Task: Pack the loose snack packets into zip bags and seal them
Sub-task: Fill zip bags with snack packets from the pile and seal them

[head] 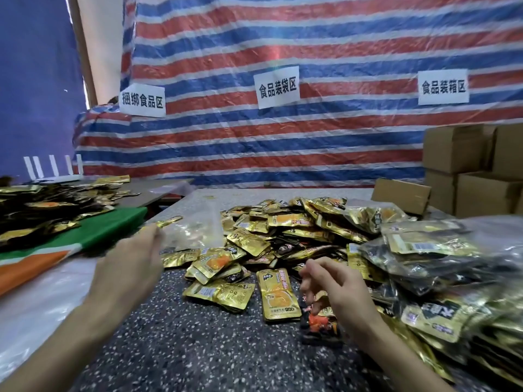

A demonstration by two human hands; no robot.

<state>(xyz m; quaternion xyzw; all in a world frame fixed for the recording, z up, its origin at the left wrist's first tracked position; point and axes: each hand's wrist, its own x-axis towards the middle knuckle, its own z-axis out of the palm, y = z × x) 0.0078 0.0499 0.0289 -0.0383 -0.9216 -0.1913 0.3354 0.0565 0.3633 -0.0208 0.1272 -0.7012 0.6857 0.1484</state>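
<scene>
Left grip (133, 258) at 10 o'clock: fingers look closed on the near edge of the clear zip bag (195, 230), holding it up off the table (175, 343). Blurred, so that's a read, not certain. A gold packet (169, 221) sits right at its fingertips.

Right grip (336, 281) at 4 o'clock: fingers hooked down over a dark packet (319, 325). Can't tell whether it's pinching it or just hovering.

Loose snack packets (283, 230) are heaped from centre out to 1 o'clock. One flat gold-and-orange packet (280, 295) lies alone just left of the right grip.

Handling, my guess:
- Packets: light, foil, slick, flat and floppy. They overlap, so they'll slide and come up in clumps. Pinch by the sealed edge, or scoop a small stack with flat fingers.
- Zip bag: thin, limp film that won't stand open alone. Hold one lip near the zip and keep the mouth facing the pile.
- Sealing: needs both lips lined up, pinch along the strip, no packet corner caught in the track.

Edges and room:
- Bare table from 6 to 8 o'clock is the best spot to lay the bag flat.
- Filled bags (424, 250) crowd 3 to 5 o'clock and look slippery. Don't sweep the elbow there.
- Cardboard boxes (467, 171) at 2 o'clock.
- Green and orange cloth (107, 230) and plastic sheet (42, 292) at 9 o'clock cover the table's left edge.
</scene>
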